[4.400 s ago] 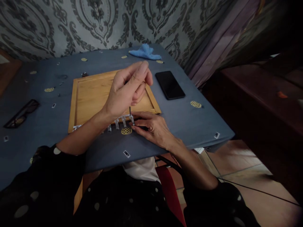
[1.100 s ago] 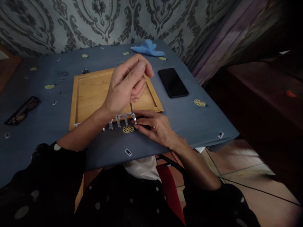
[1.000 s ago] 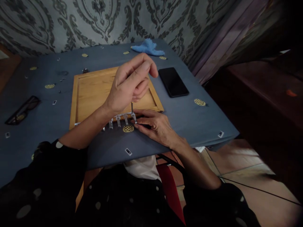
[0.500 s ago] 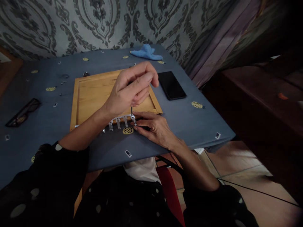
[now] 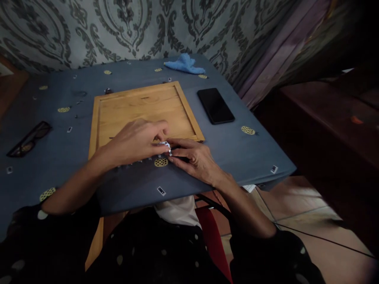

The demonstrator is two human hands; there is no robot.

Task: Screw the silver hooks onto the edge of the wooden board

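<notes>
A shiny metal strip with small hook-like prongs (image 5: 167, 144) lies along the near edge of a framed wooden board (image 5: 136, 110). My left hand (image 5: 137, 141) reaches over the board's near edge, its thumb and curled index finger closed about the strip's right end. It covers most of the strip; only a few prong tips show below it. From the right, my right hand (image 5: 195, 159) grips the last prong between its fingertips. No screwdriver shaft is visible; whether my left palm hides one I cannot tell.
A black phone (image 5: 215, 105) lies right of the board, with a blue cloth (image 5: 185, 64) behind. Dark-framed glasses (image 5: 29, 140) rest at the left. Tiny dark pieces (image 5: 79, 101) are scattered left of the board. The table's front edge runs close to my body.
My left hand has come down from above the board to the strip's right end. The thin metal shaft beneath it is out of sight. My right hand stays in place.
</notes>
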